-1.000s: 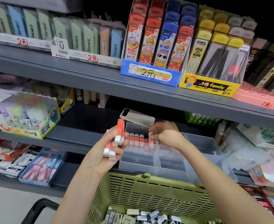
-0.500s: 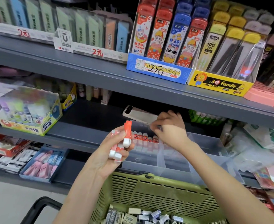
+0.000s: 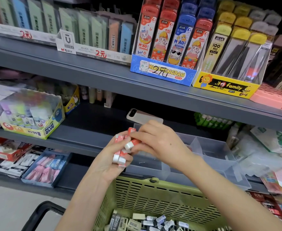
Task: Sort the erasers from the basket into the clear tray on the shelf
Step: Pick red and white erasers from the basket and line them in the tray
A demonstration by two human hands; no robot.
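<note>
My left hand (image 3: 111, 157) grips a small bundle of red-and-white erasers (image 3: 120, 155) in front of the shelf. My right hand (image 3: 160, 142) has come over to it and pinches one red-and-white eraser (image 3: 131, 144) from that bundle. The clear divided tray (image 3: 216, 157) sits on the middle shelf just behind both hands; its left compartments are hidden by them. Below, the green basket (image 3: 153, 197) holds several black, grey and white erasers (image 3: 146, 222) at its bottom.
A phone (image 3: 142, 115) lies on the shelf behind the tray. A glue-stick box (image 3: 37, 124) stands to the left, a blue box of pink and blue erasers (image 3: 45, 169) on the lower shelf. Pencil-lead displays (image 3: 166, 47) fill the top shelf. Packets (image 3: 270, 144) crowd the right.
My right hand has left the tray, where it was at the row of erasers, and moved left to the bundle in my left hand. The view has shifted slightly.
</note>
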